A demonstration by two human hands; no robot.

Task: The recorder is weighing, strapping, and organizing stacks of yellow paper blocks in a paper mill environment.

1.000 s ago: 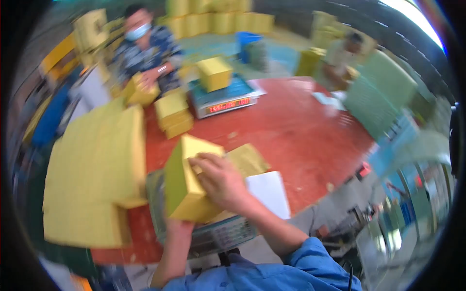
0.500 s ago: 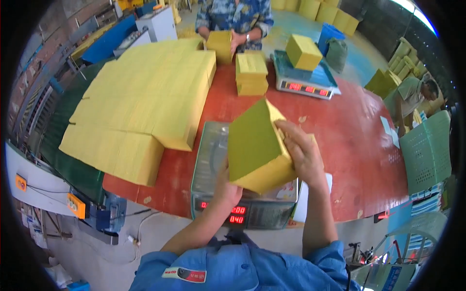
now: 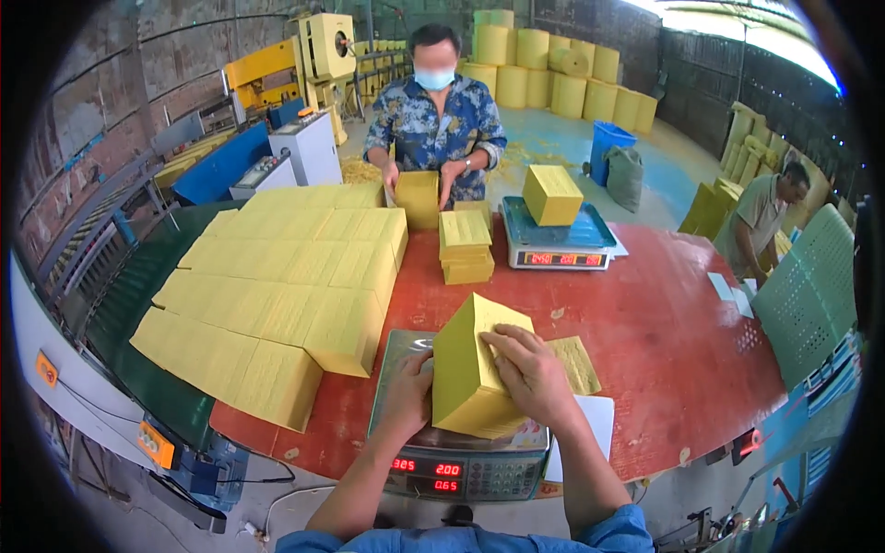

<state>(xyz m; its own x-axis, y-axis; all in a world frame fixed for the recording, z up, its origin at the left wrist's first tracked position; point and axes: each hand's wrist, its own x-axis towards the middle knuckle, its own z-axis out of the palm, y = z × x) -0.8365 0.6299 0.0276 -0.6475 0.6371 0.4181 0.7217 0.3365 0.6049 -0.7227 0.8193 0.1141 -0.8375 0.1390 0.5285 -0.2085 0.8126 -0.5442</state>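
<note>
A single block [image 3: 456, 369] is occupying the space above the near scale [image 3: 512, 476], with rows of blocks [image 3: 277, 309] lying left of it on the surface [image 3: 682, 369]. Farther back, a second scale [image 3: 559, 261] is carrying another block [image 3: 555, 195], while a short stack [image 3: 466, 238] is standing left of that scale

Yellow block [image 3: 461, 382] between left hand [image 3: 410, 394] at its left side and right hand [image 3: 535, 373] on its upper right face, near scale [image 3: 505, 476] beneath the grip, rows of yellow blocks [image 3: 295, 276] leftward, far scale [image 3: 560, 243] beyond and rightward, co-worker [image 3: 433, 124] farther ahead holding another block [image 3: 417, 201]
</note>
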